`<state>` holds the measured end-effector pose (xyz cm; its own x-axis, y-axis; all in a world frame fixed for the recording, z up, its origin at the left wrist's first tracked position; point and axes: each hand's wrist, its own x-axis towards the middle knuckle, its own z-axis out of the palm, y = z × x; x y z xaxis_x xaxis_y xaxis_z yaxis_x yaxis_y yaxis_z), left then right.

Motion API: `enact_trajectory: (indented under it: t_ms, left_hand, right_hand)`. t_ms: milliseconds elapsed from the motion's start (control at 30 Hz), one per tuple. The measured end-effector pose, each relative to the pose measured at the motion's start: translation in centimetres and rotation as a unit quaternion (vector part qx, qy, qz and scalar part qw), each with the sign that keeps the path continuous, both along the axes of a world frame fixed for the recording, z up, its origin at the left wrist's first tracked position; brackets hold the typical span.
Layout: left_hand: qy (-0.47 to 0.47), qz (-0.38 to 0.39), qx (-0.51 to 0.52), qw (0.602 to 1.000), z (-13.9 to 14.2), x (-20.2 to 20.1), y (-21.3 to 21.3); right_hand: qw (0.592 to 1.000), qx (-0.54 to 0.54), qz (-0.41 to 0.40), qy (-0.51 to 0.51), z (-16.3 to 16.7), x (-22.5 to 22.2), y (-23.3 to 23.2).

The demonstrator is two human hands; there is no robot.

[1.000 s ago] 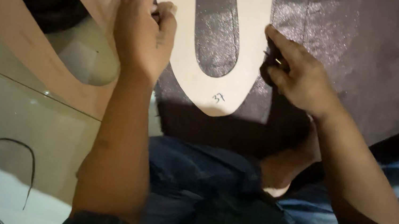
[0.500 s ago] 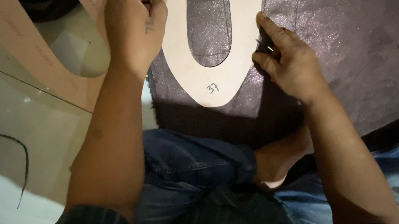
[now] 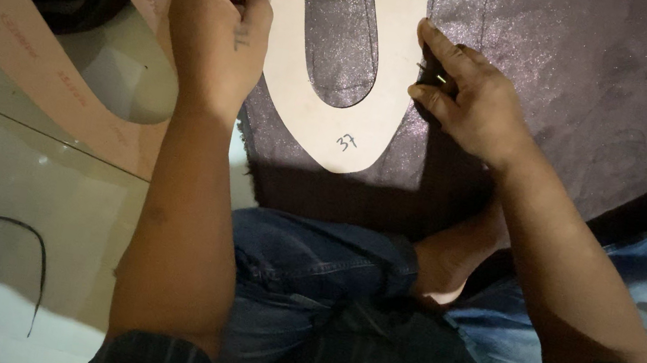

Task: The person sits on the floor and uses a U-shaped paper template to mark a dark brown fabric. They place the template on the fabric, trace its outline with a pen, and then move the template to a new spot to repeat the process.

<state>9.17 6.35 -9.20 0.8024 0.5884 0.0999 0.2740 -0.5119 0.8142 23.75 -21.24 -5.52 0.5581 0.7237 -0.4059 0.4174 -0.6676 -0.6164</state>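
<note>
U-shaped tan template (image 3: pixel 323 133) — flat on dark glittery sheet (image 3: pixel 549 88). Left hand (image 3: pixel 220 42): fingers curled, pressing template's left edge. Right hand (image 3: pixel 468 101): fingers pinched on small dark tool (image 3: pixel 433 73) (kind unclear) at right edge.

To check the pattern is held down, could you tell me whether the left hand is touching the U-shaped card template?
Touching: in the head view the left hand lies pressed on the left limb of the U-shaped card template, no gap visible.
</note>
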Motion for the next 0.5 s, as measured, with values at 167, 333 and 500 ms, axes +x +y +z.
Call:
enact_trajectory:
  t_ms: [167,333,500]
  left_hand:
    - [0.016,0.019,-0.047,0.999,0.28,-0.04,-0.21]
    - [0.002,0.01,-0.004,1.0,0.2,-0.05,-0.24]
    - [0.008,0.01,0.011,1.0,0.19,-0.2,-0.23]
  right_hand:
    - [1.0,-0.017,-0.001,-0.003,-0.04,-0.02,-0.01]
    - [1.0,0.018,-0.008,0.003,-0.05,-0.16,-0.11]
    - [0.997,0.079,-0.014,0.019,-0.13,-0.21,-0.35]
